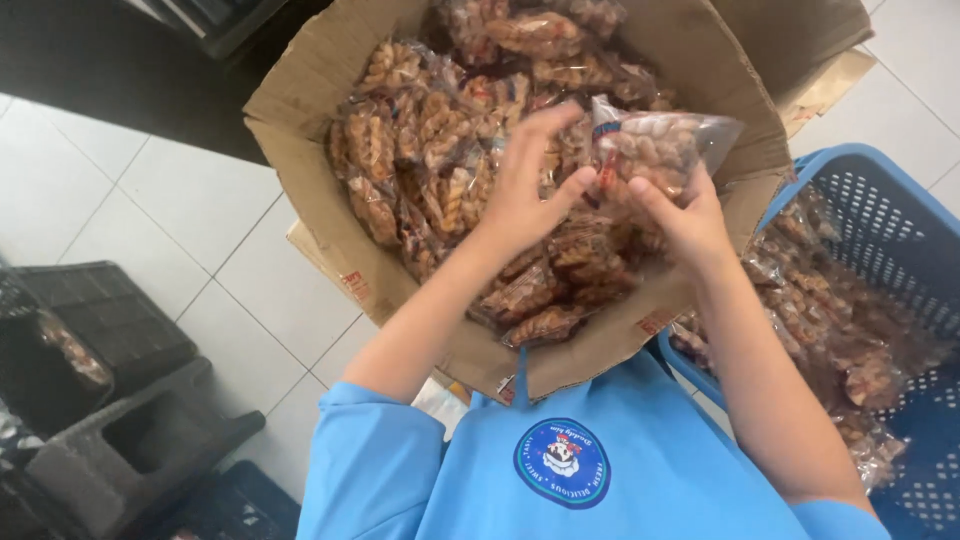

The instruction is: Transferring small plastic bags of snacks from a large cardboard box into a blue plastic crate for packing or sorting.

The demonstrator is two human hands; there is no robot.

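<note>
- While both hands work over the cardboard box (300, 120), the right hand (690, 225) grips a clear snack packet (655, 150) w/ fingers closed on its lower edge; packet is lifted just above the heap, tilted toward the box's right wall.
- Left hand (525, 190): fingers curled, tips touching the same packet's left side near its red seal; partly closed, and I cannot tell if it truly pinches or only steadies.
- Box is full of packets of twisted fried snacks (430, 150), loosely piled.
- Blue plastic basket (870, 190) sits just beside the box on the right, already holding similar packets.
- Judgement: hold by the seal/edge, not the middle — contents look brittle, squeezing may crush them.
- Judgement: lift straight up so neighbouring packets don't snag & spill over the torn box flap.
- Dark crates (110, 320) stand well apart at left on the white tiled floor (230, 250).
</note>
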